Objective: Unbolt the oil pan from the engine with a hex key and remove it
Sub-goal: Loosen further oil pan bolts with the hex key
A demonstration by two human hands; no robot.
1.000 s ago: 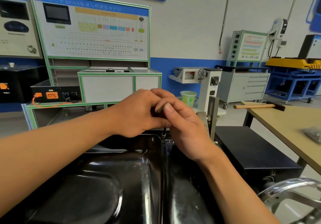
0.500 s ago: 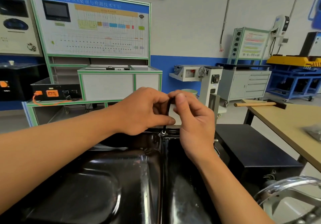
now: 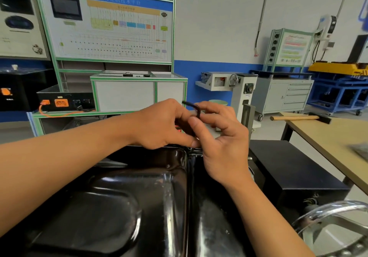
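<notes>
Black glossy oil pan point(image 3: 119, 197) sitting low in the foreground, left hand point(image 3: 163, 125) and right hand point(image 3: 223, 137) both pinching an upright hex key point(image 3: 196, 115) over the pan's far rim, hammer point(image 3: 298, 117) lying on wooden table point(image 3: 328, 137).

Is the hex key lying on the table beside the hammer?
No, the left hand and right hand hold the hex key upright over the far rim of the oil pan.

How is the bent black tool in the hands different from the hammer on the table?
The hex key is thin, black and bent like an L; the hammer has a straight wooden handle with a dark head. The hex key stands upright, held by the left hand and the right hand; the hammer lies flat on the table. Both are hand tools.
</notes>
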